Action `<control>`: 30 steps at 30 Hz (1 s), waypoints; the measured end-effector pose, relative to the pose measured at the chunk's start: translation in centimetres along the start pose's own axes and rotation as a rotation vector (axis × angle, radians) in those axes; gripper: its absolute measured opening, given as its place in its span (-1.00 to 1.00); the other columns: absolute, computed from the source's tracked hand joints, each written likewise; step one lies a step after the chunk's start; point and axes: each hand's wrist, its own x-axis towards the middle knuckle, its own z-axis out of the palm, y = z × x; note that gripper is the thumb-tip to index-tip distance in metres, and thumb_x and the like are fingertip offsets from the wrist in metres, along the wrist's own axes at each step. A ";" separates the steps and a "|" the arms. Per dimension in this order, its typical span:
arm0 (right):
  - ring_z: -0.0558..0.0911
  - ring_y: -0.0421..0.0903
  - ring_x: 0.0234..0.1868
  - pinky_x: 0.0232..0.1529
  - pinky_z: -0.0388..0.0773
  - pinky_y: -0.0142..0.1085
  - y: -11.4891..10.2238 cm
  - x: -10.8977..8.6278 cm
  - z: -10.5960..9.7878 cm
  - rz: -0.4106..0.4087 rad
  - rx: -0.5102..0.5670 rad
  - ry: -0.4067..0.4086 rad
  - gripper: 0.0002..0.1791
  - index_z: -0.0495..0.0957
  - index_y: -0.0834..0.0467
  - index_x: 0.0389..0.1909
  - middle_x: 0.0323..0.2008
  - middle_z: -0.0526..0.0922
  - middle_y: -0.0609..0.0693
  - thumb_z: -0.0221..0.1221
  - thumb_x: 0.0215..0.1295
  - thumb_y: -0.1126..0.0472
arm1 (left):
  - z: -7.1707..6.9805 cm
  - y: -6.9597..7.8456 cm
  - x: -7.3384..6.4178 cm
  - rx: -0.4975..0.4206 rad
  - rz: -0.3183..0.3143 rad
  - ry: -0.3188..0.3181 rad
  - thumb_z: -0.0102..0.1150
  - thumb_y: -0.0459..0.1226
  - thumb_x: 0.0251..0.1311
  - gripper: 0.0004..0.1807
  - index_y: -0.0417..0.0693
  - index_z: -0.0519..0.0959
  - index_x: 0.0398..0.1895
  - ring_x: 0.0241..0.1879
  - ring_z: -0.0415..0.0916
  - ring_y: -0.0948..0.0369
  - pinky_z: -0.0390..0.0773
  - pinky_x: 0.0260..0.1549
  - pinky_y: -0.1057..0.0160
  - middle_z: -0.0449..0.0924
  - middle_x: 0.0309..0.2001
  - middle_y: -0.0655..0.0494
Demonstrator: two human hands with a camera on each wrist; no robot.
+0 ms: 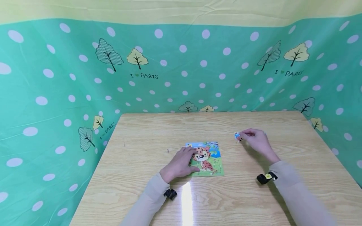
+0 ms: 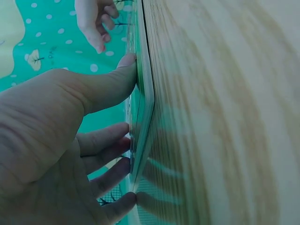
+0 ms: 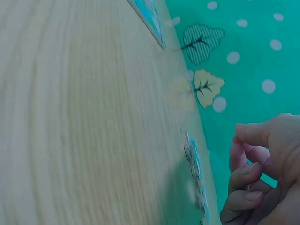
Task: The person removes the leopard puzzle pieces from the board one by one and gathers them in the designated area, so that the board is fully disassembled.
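A square picture puzzle board (image 1: 216,163) with a spotted cartoon leopard lies flat on the table. My left hand (image 1: 181,161) rests on its left side, fingers spread; in the left wrist view the thumb (image 2: 105,89) touches the board's surface. Off to the right, my right hand (image 1: 257,141) is over a small cluster of puzzle pieces (image 1: 237,135). In the right wrist view, its thumb and forefinger come close together above the puzzle pieces (image 3: 193,159), and I see nothing held between them. The board's left part is hidden under my left hand.
The wooden table (image 1: 135,188) ends at the back against a green dotted cloth (image 1: 169,72). A tiny dark mark or object (image 1: 168,151) lies left of the board. Each wrist wears a black strap, such as the right one (image 1: 266,178).
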 end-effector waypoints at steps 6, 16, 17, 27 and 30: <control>0.62 -0.07 -0.14 -0.25 0.52 -0.42 -0.6 -0.4 1.7 -0.038 0.019 0.005 -0.63 0.75 0.26 0.04 -0.07 0.79 0.21 0.27 0.54 0.02 | 0.0 0.1 0.1 -0.103 -0.048 0.025 0.56 -0.01 0.22 -0.17 -0.18 0.46 0.46 0.60 0.22 -0.07 0.31 0.60 -0.01 0.29 0.61 -0.09; 0.62 -0.09 -0.21 -0.24 0.54 -0.38 -2.3 -1.4 4.8 -0.051 0.071 -0.083 -0.71 0.76 0.21 0.03 -0.14 0.78 0.12 0.28 0.54 0.09 | -0.2 0.3 0.0 -0.123 -0.067 0.050 0.64 -0.01 0.12 -0.17 -0.24 0.53 0.37 0.60 0.21 -0.10 0.30 0.60 -0.02 0.25 0.63 -0.12; 0.61 -0.10 -0.22 -0.24 0.55 -0.37 -2.5 -1.5 5.2 -0.055 0.076 -0.092 -0.72 0.76 0.20 0.02 -0.16 0.78 0.10 0.28 0.53 0.09 | -0.2 0.3 0.1 -0.121 -0.068 0.051 0.64 -0.01 0.12 -0.16 -0.24 0.53 0.37 0.60 0.20 -0.10 0.30 0.61 -0.02 0.25 0.63 -0.12; 0.63 -0.10 -0.23 -0.21 0.54 -0.33 -4.8 -2.5 8.1 -0.116 0.094 -0.142 -0.80 0.79 0.14 -0.04 -0.21 0.79 0.02 0.32 0.49 0.13 | -0.1 0.2 0.1 -0.107 -0.063 0.049 0.62 0.03 0.12 -0.17 -0.22 0.53 0.36 0.60 0.21 -0.09 0.30 0.60 -0.02 0.27 0.61 -0.13; 0.62 -0.13 -0.29 -0.28 0.54 -0.37 -5.5 -2.8 8.8 -0.138 0.106 -0.162 -0.80 0.79 0.15 -0.06 -0.25 0.79 0.00 0.35 0.46 0.13 | -0.1 0.1 0.1 -0.097 -0.058 0.051 0.62 0.04 0.12 -0.16 -0.21 0.53 0.37 0.59 0.23 -0.09 0.31 0.60 -0.02 0.29 0.60 -0.13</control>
